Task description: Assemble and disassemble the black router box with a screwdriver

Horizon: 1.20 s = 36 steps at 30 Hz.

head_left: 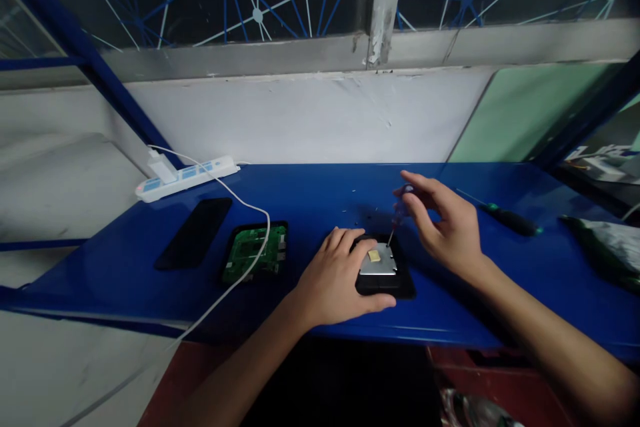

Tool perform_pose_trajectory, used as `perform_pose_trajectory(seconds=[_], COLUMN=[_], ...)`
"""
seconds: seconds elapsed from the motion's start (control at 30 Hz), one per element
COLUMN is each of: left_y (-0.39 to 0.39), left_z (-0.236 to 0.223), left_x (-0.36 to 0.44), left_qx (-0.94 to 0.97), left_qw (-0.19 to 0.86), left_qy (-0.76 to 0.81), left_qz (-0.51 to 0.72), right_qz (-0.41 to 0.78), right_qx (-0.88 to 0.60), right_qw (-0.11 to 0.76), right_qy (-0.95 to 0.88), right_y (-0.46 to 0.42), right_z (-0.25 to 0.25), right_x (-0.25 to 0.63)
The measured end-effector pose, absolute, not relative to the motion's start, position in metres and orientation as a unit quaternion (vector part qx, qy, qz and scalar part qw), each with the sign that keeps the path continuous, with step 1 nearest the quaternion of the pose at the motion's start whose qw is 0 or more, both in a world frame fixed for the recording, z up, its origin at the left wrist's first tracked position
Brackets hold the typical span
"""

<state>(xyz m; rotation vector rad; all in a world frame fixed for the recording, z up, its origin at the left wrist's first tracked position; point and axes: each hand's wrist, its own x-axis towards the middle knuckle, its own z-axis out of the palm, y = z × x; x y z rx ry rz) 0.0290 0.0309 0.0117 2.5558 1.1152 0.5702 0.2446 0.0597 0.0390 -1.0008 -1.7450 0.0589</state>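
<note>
My left hand lies over the left side of a black plastic case, its thumb along the front edge and its fingers across the back, gripping it against the table. Inside the case sits a silver metal plate with a small yellowish square pad on it. My right hand pinches the purplish, see-through handle of a screwdriver. The screwdriver stands nearly upright, slightly tilted, with its tip at the plate's back right corner. Whether a screw is under the tip cannot be made out.
Left of my hands lie a green circuit board in a black frame and a flat black panel. A white cable runs from a power strip across the board. Another screwdriver lies right. Tiny loose pieces lie behind the case.
</note>
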Motion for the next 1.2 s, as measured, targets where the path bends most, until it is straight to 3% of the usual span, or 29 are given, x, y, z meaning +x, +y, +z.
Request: perform_pose_trajectory(seconds=[0.43, 0.93, 1.2], left_y=[0.0309, 0.0313, 0.0306], left_z=[0.0114, 0.0116, 0.011], left_x=[0.0292, 0.0302, 0.0303], left_qx=[0.89, 0.891, 0.89], left_qw=[0.138, 0.134, 0.132], left_qy=[0.388, 0.393, 0.391], left_qz=[0.193, 0.186, 0.197], right_qz=[0.031, -0.06, 0.021], right_qx=[-0.406, -0.429, -0.429], right_qw=[0.532, 0.532, 0.537], right_qy=[-0.742, -0.728, -0.726], right_y=[0.0568, 0.0544, 0.0612], right_z=[0.0451, 0.0463, 0.0419], right_x=[0.2441, 0.2431, 0.2482])
